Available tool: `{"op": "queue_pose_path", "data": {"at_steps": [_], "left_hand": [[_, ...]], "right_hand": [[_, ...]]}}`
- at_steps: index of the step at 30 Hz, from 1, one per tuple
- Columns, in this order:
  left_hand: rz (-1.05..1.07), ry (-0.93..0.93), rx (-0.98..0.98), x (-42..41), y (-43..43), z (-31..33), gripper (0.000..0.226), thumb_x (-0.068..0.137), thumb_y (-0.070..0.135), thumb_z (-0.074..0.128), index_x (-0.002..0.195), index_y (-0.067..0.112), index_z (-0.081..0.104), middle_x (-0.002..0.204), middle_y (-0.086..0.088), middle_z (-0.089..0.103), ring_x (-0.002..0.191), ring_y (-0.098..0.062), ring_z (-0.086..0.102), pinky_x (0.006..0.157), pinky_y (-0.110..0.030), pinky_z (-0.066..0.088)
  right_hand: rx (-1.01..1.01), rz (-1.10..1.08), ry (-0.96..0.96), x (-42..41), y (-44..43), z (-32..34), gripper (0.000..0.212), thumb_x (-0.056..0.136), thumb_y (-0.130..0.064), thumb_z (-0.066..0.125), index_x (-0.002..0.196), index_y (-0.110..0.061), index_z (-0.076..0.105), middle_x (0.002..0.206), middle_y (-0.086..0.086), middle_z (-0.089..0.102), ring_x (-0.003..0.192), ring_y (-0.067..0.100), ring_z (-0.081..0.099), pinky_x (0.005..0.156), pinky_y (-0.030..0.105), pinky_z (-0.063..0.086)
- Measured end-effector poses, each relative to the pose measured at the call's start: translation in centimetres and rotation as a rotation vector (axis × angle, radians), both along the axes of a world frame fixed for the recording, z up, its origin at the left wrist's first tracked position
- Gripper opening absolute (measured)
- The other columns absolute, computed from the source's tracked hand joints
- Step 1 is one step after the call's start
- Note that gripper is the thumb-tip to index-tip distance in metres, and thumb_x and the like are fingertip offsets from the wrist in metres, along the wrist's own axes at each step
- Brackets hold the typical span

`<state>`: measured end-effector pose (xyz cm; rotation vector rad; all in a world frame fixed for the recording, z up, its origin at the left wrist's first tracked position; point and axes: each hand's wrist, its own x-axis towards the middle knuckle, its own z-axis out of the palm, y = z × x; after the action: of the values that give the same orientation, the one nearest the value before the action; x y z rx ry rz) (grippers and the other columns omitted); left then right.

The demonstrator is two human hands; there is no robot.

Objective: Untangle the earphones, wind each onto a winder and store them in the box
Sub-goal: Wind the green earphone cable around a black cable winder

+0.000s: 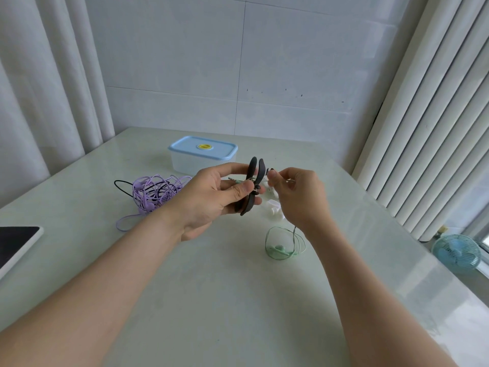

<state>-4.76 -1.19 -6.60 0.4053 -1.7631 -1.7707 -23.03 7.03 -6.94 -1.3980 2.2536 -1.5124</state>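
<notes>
Both bare forearms are being stretched forward from the lower corners, converging toward the middle. The left hand [209,200] is being held with its palm turned up and inward. Its thumb and curled fingers are being closed on a black winder [253,181], which is being held upright between them. The right hand [299,200] is being held just beside it at about the same height, wrist slightly bent. Its thumb and forefinger are being pinched together on a thin green cable [294,234], and the other fingers are being loosely curled.
</notes>
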Motion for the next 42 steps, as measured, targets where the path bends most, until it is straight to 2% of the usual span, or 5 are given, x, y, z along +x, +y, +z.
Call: {"op": "queue_pose_path", "data": {"at_steps": [6,11,23,29,42], "left_hand": [[-0.096,0.049,0.072,0.5,0.0,0.4,0.028,0.101,0.014,0.058,0.127,0.008,0.064,0.109,-0.005,0.076,0.114,-0.034,0.072,0.095,-0.043,0.060],[0.026,0.050,0.038,0.7,-0.7,0.5,0.016,0.101,0.017,0.060,0.111,0.008,0.067,0.095,-0.009,0.073,0.084,-0.026,0.073,0.072,-0.025,0.054],[0.354,0.057,0.106,0.6,-2.0,0.2,0.027,0.101,0.025,0.068,0.110,0.000,0.068,0.092,-0.015,0.074,0.082,-0.034,0.073,0.080,-0.066,0.057],[0.292,-0.166,-0.081,-0.2,-1.6,-0.8,0.028,0.096,0.031,0.075,0.112,0.011,0.064,0.097,-0.010,0.068,0.077,-0.017,0.068,0.068,-0.031,0.056],[-0.057,-0.179,-0.114,0.7,-1.1,-0.8,0.033,0.088,0.023,0.079,0.116,0.008,0.072,0.100,-0.007,0.069,0.093,-0.024,0.069,0.085,-0.037,0.059]], "right_hand": [[0.105,0.041,0.089,0.5,-0.1,-0.3,0.039,0.101,-0.050,0.063,0.072,-0.026,0.073,0.052,-0.009,0.056,0.059,0.018,0.047,0.071,0.036,0.037],[0.193,0.151,0.119,1.4,0.4,0.3,0.040,0.104,-0.046,0.059,0.080,-0.019,0.076,0.039,-0.013,0.042,0.041,0.008,0.041,0.047,0.015,0.033],[0.256,0.584,-0.226,3.2,1.7,1.7,0.034,0.109,-0.024,0.054,0.091,-0.002,0.074,0.055,-0.006,0.041,0.048,0.016,0.032,0.045,0.025,0.027],[0.027,0.526,-0.277,3.4,1.9,2.6,0.033,0.108,-0.021,0.053,0.085,-0.008,0.073,0.055,-0.008,0.036,0.045,0.013,0.029,0.045,0.023,0.024],[-0.195,0.111,-0.148,1.2,1.3,1.9,0.021,0.079,-0.032,0.089,0.070,-0.016,0.078,0.066,0.009,0.072,0.057,0.019,0.061,0.056,0.035,0.050]]}}
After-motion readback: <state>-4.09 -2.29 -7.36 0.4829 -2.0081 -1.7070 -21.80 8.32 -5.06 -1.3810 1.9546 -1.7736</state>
